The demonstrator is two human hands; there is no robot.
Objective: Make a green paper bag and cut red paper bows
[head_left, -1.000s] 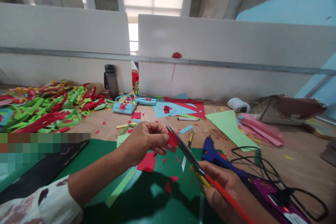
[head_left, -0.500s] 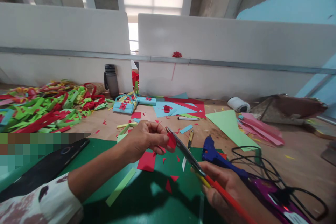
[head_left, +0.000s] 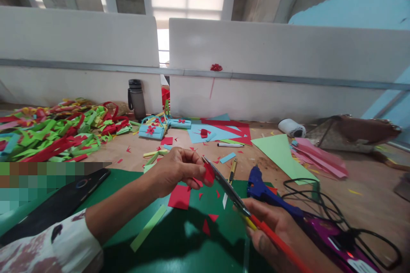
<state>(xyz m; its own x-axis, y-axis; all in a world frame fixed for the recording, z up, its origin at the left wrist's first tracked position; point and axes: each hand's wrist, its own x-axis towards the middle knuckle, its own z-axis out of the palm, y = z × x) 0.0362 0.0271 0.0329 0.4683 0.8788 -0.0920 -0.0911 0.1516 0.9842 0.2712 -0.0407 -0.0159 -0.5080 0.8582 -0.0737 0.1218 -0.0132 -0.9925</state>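
Between thumb and fingers, my left hand (head_left: 184,166) pinches a small piece of red paper (head_left: 209,173). My right hand (head_left: 272,226) grips a pair of scissors (head_left: 235,198) with red and yellow handles. Their blades lie along the edge of the red piece, nearly closed. Beneath both hands is a green cutting mat (head_left: 144,222). On it are a red paper square (head_left: 179,197), a pale green paper strip (head_left: 148,228) and several red offcuts (head_left: 206,227). A yellow box cutter (head_left: 232,170) lies just past the scissors.
To the right are a blue glue gun (head_left: 272,194), black cable (head_left: 323,200) and purple device (head_left: 329,239). A phone (head_left: 60,200) rests at left. Behind sit a paper-strip heap (head_left: 64,132), a bottle (head_left: 136,100), small blue paper bags (head_left: 152,130) and green paper (head_left: 283,153).
Very little differs. The view shifts slightly, and both hands keep the red paper and scissors in nearly the same pose.
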